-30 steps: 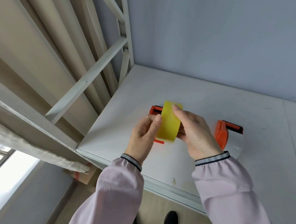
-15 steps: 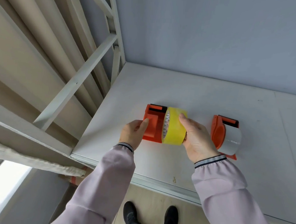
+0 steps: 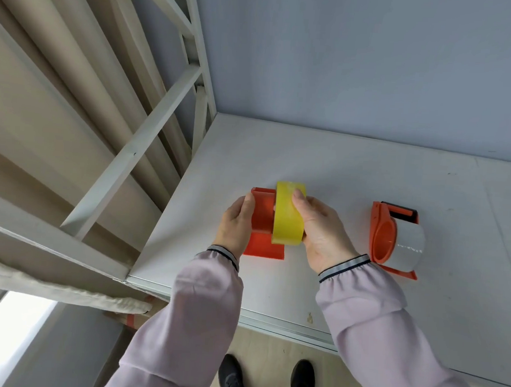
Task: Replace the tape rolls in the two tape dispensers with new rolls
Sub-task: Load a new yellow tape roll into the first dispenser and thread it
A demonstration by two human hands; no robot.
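Near the tabletop's [image 3: 369, 170] front-left corner, the left hand [image 3: 237, 222] clasps the orange tape dispenser [image 3: 261, 217] while the right hand [image 3: 321, 230] clamps the yellow tape roll [image 3: 287, 216] against its right side (axis running left-right, apparently onto the hub). Farther right, well apart, the second dispenser [image 3: 383, 237] carries a clear roll [image 3: 409, 243].

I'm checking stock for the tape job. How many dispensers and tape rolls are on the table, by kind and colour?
Orange tape dispensers: 2, one between the hands, one to the right
Yellow tape rolls: 1
Clear or silvery tape rolls: 1, on the right dispenser
Total: 4
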